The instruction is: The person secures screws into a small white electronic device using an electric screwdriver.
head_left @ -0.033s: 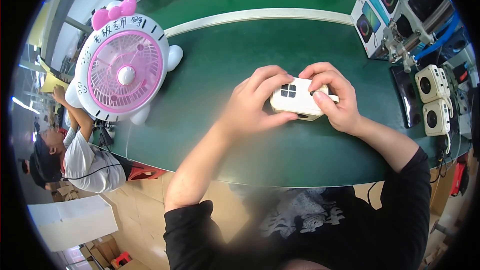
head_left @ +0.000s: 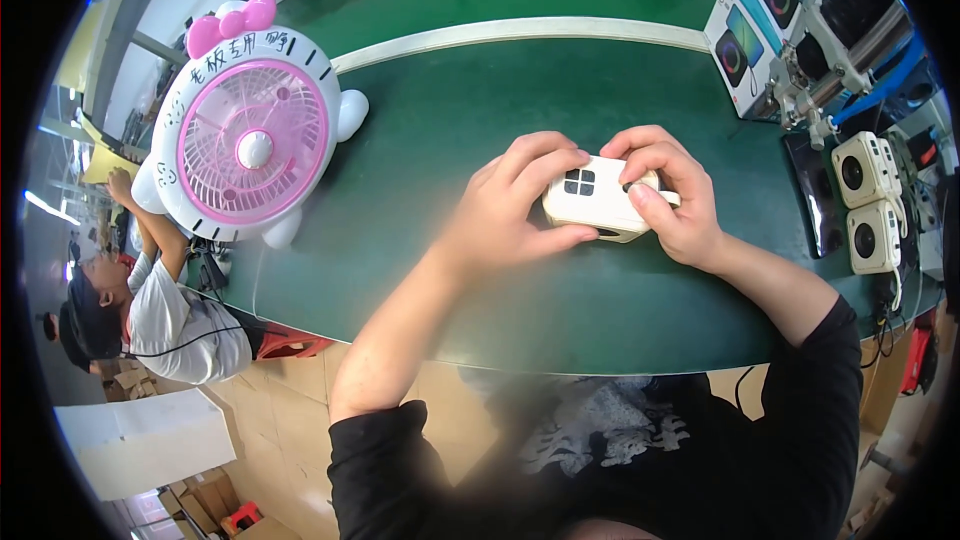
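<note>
A small cream speaker (head_left: 610,204) is held between my two hands over the green table. Four dark square buttons show on its upper face, and a short cream strap (head_left: 671,199) sticks out at its right end. My left hand (head_left: 505,202) grips the left end, fingers along the far edge and thumb along the near edge. Around the right end curl the fingers of my right hand (head_left: 678,198). Its thumb and fingertips meet at a dark round part on top, mostly covered by them. Part of the speaker's dark front shows below.
A pink and white fan (head_left: 255,145) stands at the left. To the right are two cream speakers (head_left: 866,170), a dark glossy slab (head_left: 811,195), printed boxes (head_left: 742,55) and a metal fixture (head_left: 815,90) with a blue hose. Another person (head_left: 185,330) sits beyond the fan.
</note>
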{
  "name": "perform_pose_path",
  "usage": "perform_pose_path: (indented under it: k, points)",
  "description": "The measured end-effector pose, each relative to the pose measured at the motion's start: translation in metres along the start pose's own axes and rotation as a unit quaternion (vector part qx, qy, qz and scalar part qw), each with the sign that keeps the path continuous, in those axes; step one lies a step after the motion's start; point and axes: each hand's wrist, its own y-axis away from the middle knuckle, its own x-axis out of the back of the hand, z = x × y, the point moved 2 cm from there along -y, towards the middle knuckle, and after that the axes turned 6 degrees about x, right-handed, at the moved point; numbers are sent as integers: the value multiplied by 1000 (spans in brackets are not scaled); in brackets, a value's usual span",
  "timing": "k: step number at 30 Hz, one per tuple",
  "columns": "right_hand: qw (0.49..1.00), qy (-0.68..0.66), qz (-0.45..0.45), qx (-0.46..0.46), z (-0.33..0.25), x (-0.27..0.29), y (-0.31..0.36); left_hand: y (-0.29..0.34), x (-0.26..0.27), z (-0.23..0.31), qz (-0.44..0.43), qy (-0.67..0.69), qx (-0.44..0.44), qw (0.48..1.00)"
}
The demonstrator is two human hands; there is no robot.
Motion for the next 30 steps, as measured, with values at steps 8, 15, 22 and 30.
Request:
perform_pose_path:
  k: [8,15,22,30]
  points:
    - [1000,-14,1,-19,0,-1,-1,-2,2,0,0,-6,-12,1000]
    - [999,-15,-1,-28,-1,-1,-1,-2,2,2,8,-15,-16,1000]
    - [999,-22,2,-32,-2,-1,0,-2,1,2,8,-17,-12,1000]
    - [998,-33,1,-52,-3,-1,-2,-1,2,1,5,-17,-16,1000]
